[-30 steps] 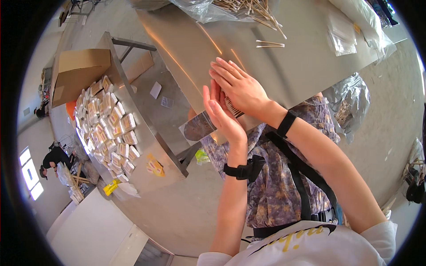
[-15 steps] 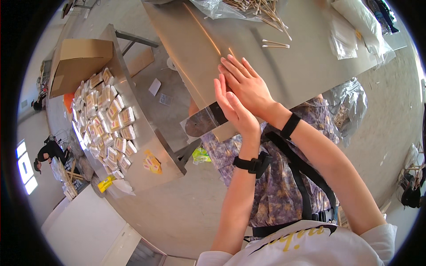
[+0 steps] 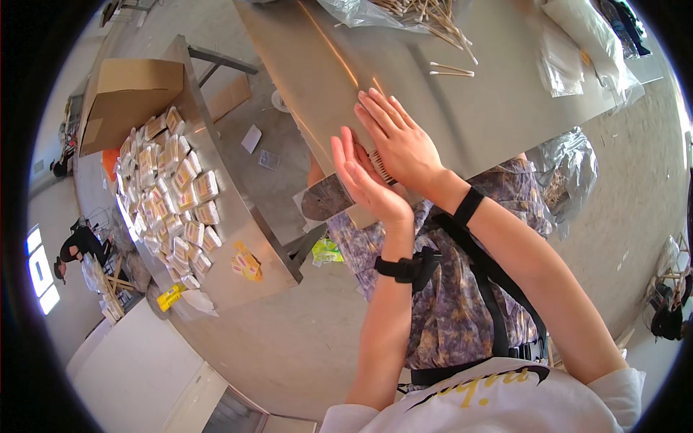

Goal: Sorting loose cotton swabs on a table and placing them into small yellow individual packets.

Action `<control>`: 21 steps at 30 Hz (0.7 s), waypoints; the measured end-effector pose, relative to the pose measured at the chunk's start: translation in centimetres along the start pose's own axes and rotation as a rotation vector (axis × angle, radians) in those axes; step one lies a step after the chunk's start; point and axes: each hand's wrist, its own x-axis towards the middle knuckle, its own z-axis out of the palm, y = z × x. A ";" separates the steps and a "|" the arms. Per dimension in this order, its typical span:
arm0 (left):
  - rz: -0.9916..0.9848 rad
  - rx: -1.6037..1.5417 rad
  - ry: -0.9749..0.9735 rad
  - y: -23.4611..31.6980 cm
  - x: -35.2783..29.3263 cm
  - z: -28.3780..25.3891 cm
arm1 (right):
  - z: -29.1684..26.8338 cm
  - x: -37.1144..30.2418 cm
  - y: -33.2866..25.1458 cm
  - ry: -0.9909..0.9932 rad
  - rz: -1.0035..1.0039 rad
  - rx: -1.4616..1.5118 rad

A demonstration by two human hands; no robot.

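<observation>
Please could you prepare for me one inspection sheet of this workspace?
Surface: metal worktable.
Job's things: apparent row of swabs between the palms; loose swabs by a plastic bag at the picture's top; two swabs lie apart.
Clutter: clear bags on the worktable's right side.
Hands: left hand and right hand, palms facing each other, fingers extended.
Cables: nothing seen.
Surroundings: side table with many packets and a cardboard box; another person bends in the left background.

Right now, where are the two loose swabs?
Head view, right of top centre: two loose swabs lie on the metal table, beside the swab pile, beyond the right hand.
</observation>
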 end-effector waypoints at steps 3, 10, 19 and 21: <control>-0.003 -0.005 -0.026 0.5 -0.1 0.4 | 0.0 -0.1 -0.2 -0.010 -0.006 0.031; -0.010 0.194 -0.165 3.5 1.0 -2.5 | -0.3 -0.1 0.5 0.025 -0.032 -0.102; 0.429 1.459 -0.830 8.5 5.8 -12.9 | 0.5 0.5 -1.3 0.001 -0.071 -0.105; 0.452 1.466 -0.863 8.7 6.3 -12.6 | 0.7 0.7 -1.9 0.005 -0.074 -0.099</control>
